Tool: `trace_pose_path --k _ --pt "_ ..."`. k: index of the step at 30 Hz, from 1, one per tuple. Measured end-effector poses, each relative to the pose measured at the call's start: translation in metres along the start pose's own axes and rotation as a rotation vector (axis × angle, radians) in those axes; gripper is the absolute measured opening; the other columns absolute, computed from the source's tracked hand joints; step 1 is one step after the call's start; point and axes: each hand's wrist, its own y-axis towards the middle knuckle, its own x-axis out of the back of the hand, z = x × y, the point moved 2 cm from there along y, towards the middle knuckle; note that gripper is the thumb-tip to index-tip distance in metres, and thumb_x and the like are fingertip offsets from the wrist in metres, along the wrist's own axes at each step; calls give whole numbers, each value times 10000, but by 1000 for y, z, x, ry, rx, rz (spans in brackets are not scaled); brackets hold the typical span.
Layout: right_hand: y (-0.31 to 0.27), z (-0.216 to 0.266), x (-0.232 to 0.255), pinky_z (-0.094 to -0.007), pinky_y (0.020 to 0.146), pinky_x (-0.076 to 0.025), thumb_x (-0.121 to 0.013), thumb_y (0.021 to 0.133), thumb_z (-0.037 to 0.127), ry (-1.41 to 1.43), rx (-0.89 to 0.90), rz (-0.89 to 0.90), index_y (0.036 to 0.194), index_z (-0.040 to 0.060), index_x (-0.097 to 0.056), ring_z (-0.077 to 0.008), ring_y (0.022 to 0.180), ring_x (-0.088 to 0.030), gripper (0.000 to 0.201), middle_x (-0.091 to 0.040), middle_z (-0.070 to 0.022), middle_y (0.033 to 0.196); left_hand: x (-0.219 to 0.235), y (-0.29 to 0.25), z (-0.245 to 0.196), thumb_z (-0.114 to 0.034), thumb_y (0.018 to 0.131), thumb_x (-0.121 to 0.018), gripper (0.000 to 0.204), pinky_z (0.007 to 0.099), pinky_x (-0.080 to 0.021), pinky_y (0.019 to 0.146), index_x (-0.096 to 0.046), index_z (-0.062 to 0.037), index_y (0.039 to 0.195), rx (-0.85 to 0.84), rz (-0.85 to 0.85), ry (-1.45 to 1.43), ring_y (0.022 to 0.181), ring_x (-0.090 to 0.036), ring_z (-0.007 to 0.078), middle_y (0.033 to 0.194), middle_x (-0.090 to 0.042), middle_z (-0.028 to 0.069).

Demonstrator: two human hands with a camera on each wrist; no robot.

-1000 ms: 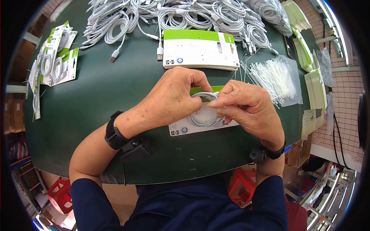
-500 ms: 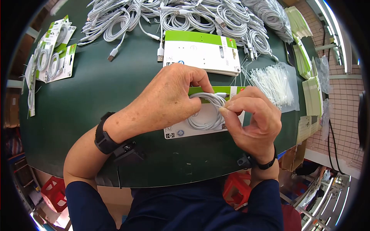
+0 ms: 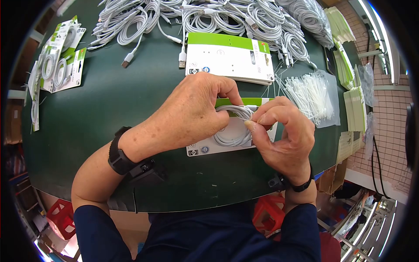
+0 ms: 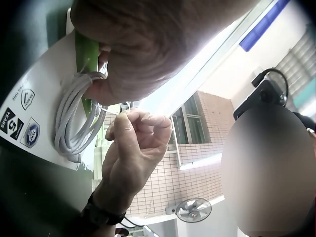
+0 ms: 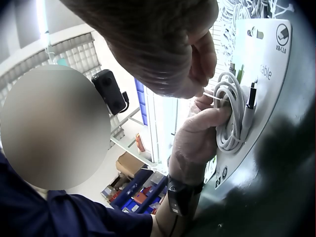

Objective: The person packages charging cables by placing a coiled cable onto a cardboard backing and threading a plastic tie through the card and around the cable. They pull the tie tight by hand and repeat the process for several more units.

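Observation:
A coiled white USB cable (image 3: 230, 140) lies against a green and white packaging card (image 3: 209, 146) on the dark green table. My left hand (image 3: 192, 109) grips the coil and the card's top edge, its thumb inside the loop in the right wrist view. A thin white cable tie (image 5: 211, 95) runs from the coil to my right hand (image 3: 290, 139), which pinches its end between thumb and forefinger. Beside the coil in the right wrist view, a metal USB plug (image 5: 252, 95) rests on the card. The card's upper part is partly hidden behind both hands.
Beyond my hands lies a stack of cards (image 3: 227, 59), with a large heap of white cables (image 3: 214, 19) behind it. To the right are loose cable ties (image 3: 307, 96) on a plastic bag and more card stacks (image 3: 355, 109). Carded cables (image 3: 59, 65) lie at far left.
My right hand has drawn back to the right from the coil, pulling the tie's end, then come slightly in again. The left hand keeps its grip on the coil.

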Motion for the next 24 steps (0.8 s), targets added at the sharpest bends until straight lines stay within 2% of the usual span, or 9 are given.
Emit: trace_pose_path --k 5,8,11,14,17,24 --pt "-2 1 0 -269 605 -535 -799 780 -131 -43 -17 51 959 64 -579 -159 701 -672 344 -728 -111 849 0 0 0 17 758 -612 237 305 -592 785 -736 50 958 -2 -2 -4 817 -699 126 862 -755 99" --pt "-2 -4 -2 -270 596 -531 -804 777 -123 -111 72 43 952 68 -578 -161 686 -670 345 -729 -104 836 -1 0 0 20 755 -612 240 306 -593 787 -736 48 958 -7 -9 -1 815 -699 126 864 -756 99" --pt "-1 -1 -5 -324 588 -548 -756 733 -149 -80 24 8 901 55 -616 -243 701 -705 300 -691 -91 824 -1 0 1 22 753 -613 241 306 -593 791 -736 46 959 -16 -18 0 819 -698 126 866 -755 99" --pt "-1 -2 -5 -324 593 -549 -755 734 -151 -99 28 23 906 59 -619 -240 705 -703 304 -687 -84 821 -1 0 0 24 753 -614 241 306 -593 797 -736 46 960 -4 -6 2 829 -698 126 867 -754 99" --pt "-2 -4 -4 -263 588 -523 -807 776 -118 -122 67 65 941 64 -576 -160 671 -660 338 -728 -104 828 0 0 0 24 754 -614 241 308 -593 810 -737 45 960 12 3 0 838 -699 127 871 -753 98" --pt "-2 -6 -4 -266 587 -525 -803 775 -133 -118 65 72 943 58 -589 -164 673 -661 332 -724 -104 829 -2 0 3 21 750 -621 239 315 -591 846 -740 47 956 -23 -14 24 847 -704 139 878 -753 105"
